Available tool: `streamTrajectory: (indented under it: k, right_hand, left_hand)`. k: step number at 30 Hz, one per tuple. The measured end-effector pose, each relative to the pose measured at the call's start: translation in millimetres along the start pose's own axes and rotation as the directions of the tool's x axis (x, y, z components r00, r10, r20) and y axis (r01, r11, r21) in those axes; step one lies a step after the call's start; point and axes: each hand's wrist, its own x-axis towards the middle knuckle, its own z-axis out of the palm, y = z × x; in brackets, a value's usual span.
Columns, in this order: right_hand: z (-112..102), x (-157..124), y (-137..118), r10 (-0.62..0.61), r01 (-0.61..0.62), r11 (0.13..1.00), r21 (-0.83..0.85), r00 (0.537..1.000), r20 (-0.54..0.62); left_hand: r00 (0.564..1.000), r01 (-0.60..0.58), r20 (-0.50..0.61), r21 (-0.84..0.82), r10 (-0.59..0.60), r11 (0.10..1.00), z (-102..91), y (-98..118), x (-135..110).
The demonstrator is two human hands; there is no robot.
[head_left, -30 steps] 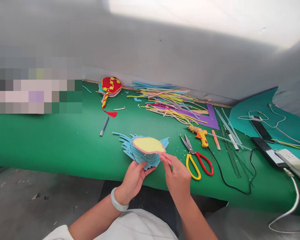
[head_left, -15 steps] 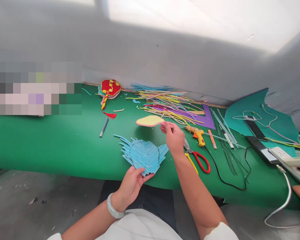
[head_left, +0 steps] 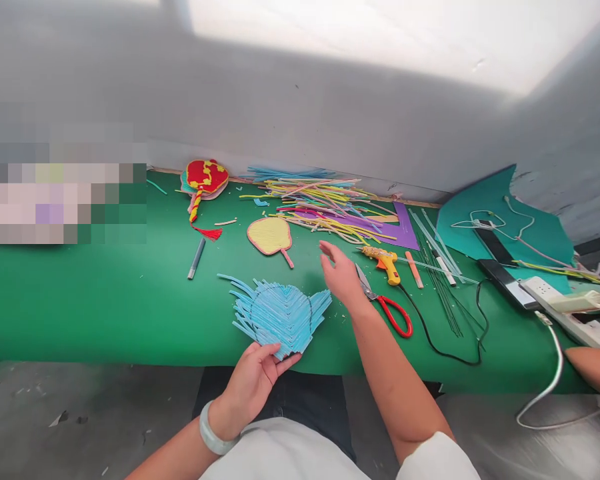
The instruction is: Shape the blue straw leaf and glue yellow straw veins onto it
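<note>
My left hand [head_left: 253,381] grips the near edge of a woven panel of blue strips [head_left: 277,312] lying on the green table [head_left: 105,300]. Above the table my right hand [head_left: 341,275] is open, fingers spread, holding nothing. Just beyond it to the left, a yellow fan-shaped piece with a pink rim and short handle [head_left: 270,235] lies flat. Scissors with red and yellow handles [head_left: 386,306] lie right beside my right wrist.
A yellow glue gun [head_left: 383,259] with a black cord lies right of the scissors. A heap of coloured strips [head_left: 325,203] and a purple sheet [head_left: 410,230] sit at the back. A red and yellow fan [head_left: 206,179] is far left. Phones, a power strip [head_left: 563,303] and another person's arm [head_left: 593,370] are at right.
My right hand lifted the yellow piece off the blue panel, carried it away from me and let it go on the table. My left hand stayed on the blue panel.
</note>
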Motion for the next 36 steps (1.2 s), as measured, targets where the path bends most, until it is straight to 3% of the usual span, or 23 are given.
streamTrajectory:
  k: [3, 7, 11, 15, 20, 28, 36]
  right_hand:
    - [-27, -36, 7, 0.051, -0.053, 0.999, -0.012, 0.986, -0.157]
    - [-50, -85, 31, 0.077, -0.128, 0.985, -0.114, 0.925, -0.372]
    - [-60, -117, 69, -0.064, -0.160, 0.920, -0.357, 0.839, -0.541]
    - [-59, -133, 98, -0.166, -0.122, 0.868, -0.482, 0.842, -0.513]
    - [-51, -138, 106, -0.280, -0.047, 0.820, -0.570, 0.836, -0.472]
    - [-50, -138, 106, -0.257, -0.063, 0.806, -0.589, 0.858, -0.444]
    - [-49, -138, 106, -0.269, -0.072, 0.795, -0.603, 0.849, -0.455]
  left_hand:
    - [1.000, 0.011, -0.024, -0.007, -0.011, 1.000, 3.5, 2, 0]
    - [0.999, 0.012, -0.030, 0.006, -0.012, 1.000, 7.6, 5, 1]
    - [0.999, -0.007, -0.046, 0.029, 0.008, 1.000, 9.5, 6, 2]
    - [0.993, -0.027, -0.114, 0.069, 0.035, 0.997, 10.3, 4, 3]
    - [0.988, -0.041, -0.144, 0.085, 0.053, 0.996, 9.1, 1, 4]
    - [0.988, -0.090, -0.120, 0.065, 0.097, 0.994, 7.3, 2, 4]
    - [0.981, -0.096, -0.165, 0.065, 0.106, 0.993, 10.5, 1, 7]
